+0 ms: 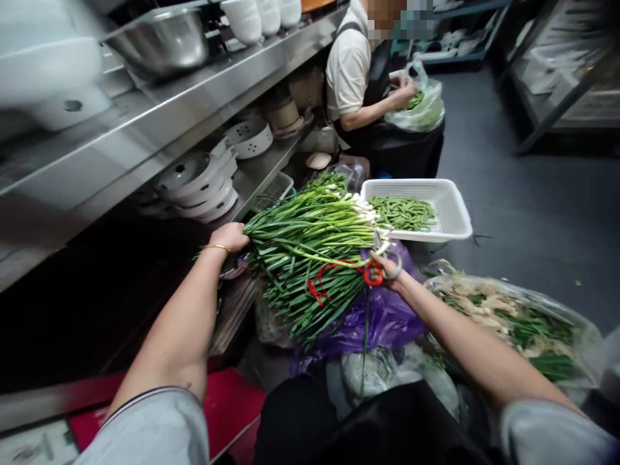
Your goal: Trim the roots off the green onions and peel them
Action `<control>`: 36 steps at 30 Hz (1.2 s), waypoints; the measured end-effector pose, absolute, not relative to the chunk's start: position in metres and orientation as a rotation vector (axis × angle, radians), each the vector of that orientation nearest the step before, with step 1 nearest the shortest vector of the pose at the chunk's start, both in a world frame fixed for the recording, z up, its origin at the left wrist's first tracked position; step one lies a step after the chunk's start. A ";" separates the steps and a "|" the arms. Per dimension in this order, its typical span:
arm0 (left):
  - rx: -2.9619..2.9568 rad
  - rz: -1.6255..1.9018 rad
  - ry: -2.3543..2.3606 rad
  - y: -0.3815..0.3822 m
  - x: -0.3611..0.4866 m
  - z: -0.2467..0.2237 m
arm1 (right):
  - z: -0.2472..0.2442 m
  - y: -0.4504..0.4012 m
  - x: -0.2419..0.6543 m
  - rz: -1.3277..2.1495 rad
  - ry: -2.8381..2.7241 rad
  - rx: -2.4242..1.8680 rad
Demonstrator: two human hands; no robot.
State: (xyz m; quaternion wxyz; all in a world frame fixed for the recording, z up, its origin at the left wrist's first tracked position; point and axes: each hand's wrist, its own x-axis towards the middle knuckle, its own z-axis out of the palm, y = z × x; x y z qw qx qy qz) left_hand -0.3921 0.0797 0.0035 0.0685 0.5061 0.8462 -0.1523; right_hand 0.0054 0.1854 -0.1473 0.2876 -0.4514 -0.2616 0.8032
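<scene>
A large bunch of scallions [310, 226] lies across a purple plastic bag [387, 316], its white root ends pointing right. My left hand [231, 237] is closed round the green leaf tips at the bunch's left end. At the root end, my right hand [387, 266] is closed on a pair of scissors [398, 265] with ring handles; the blades are mostly hidden among the stalks. Loose red ribbon [317, 290] lies on the leaves below. One long stalk lies diagonally over the others towards my right hand.
Beyond the roots is a white basket [455, 219] with green beans [402, 213]. A clear bag of trimmings [523, 316] is at right. Another person [356, 77] handles beans in a plastic bag [421, 106]. Steel shelving [271, 64] with bowls and pans runs along the left.
</scene>
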 end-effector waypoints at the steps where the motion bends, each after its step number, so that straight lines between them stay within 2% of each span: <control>1: 1.529 -0.447 2.558 0.077 -0.390 0.004 | -0.150 0.176 0.016 2.212 -0.719 -1.226; 4: 1.506 -0.446 2.605 0.073 -0.381 0.009 | -0.136 0.169 0.039 2.160 -0.844 -1.159; 7: 1.479 -0.462 2.576 0.078 -0.376 0.019 | -0.097 0.161 0.043 2.029 -1.201 -0.969; 9: 1.472 -0.448 2.503 0.085 -0.376 0.028 | -0.068 0.138 0.033 2.139 -1.447 -0.882; 12: 1.422 -0.388 2.350 0.095 -0.381 0.043 | -0.049 0.084 0.001 2.511 -1.533 -0.775; 15: 1.377 -0.349 2.242 0.097 -0.386 0.052 | -0.062 0.048 -0.041 2.713 -1.407 -0.688; 22: 1.338 -0.228 2.248 0.083 -0.384 0.048 | -0.095 0.065 -0.111 2.726 -1.512 -0.841; 32: 1.359 -0.327 2.337 0.099 -0.368 0.070 | -0.080 0.026 -0.066 2.838 -1.335 -0.484; 36: 1.306 -0.307 2.237 0.093 -0.355 0.081 | -0.073 0.026 -0.085 2.792 -1.310 -0.643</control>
